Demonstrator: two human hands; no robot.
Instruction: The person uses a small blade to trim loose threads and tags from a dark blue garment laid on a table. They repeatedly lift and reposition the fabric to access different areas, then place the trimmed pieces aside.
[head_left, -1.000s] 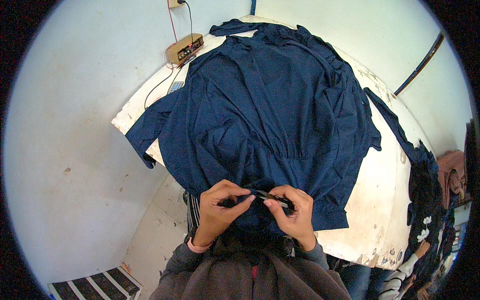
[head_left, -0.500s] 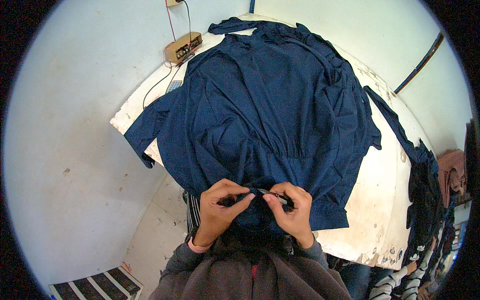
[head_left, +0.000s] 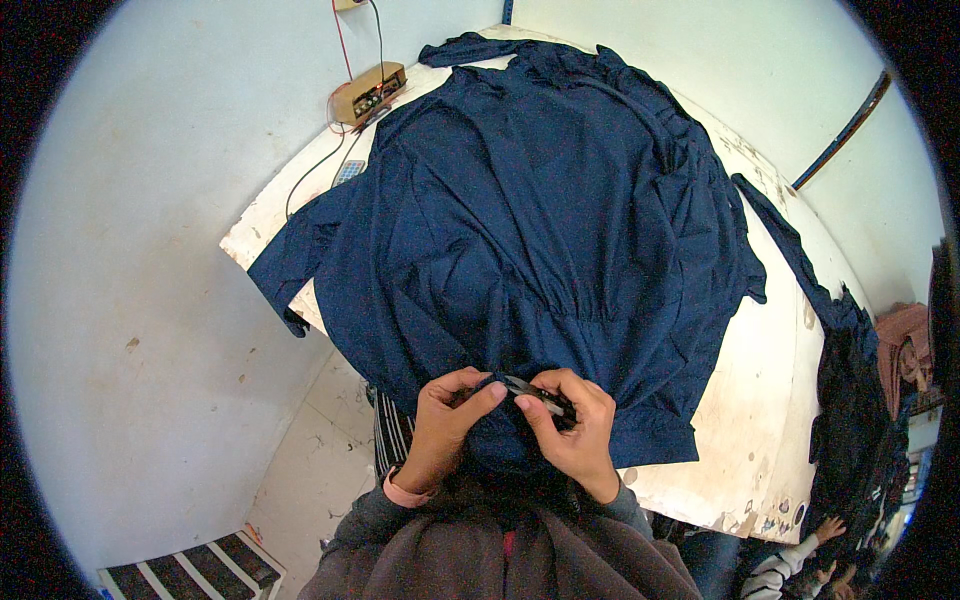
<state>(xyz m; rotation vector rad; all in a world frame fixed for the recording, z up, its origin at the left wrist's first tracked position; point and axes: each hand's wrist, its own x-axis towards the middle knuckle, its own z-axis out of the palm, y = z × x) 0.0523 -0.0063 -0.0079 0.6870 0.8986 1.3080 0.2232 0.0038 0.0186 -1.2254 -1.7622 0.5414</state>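
A large navy blue garment (head_left: 560, 210) is spread across the table, gathered into folds at its middle, and its near edge hangs toward me. My left hand (head_left: 443, 418) pinches a bit of its cloth between thumb and fingertips. Close beside those fingertips, my right hand (head_left: 578, 430) is closed around a small dark pair of thread snips (head_left: 535, 391), whose blades point left at the pinched cloth. Any thread between blades and cloth is too small to make out.
The white worn table (head_left: 760, 400) shows at right. A tan box-shaped device (head_left: 368, 97) with wires and a remote (head_left: 350, 172) stand at the far left. Dark clothing (head_left: 848, 400) hangs over the right edge. Another person's hand (head_left: 829, 529) reaches there. A striped mat (head_left: 195, 575) lies lower left.
My left hand has shifted slightly with the pinched cloth, and the right hand has moved a little left and down with the snips. The other person's hand at right has moved.
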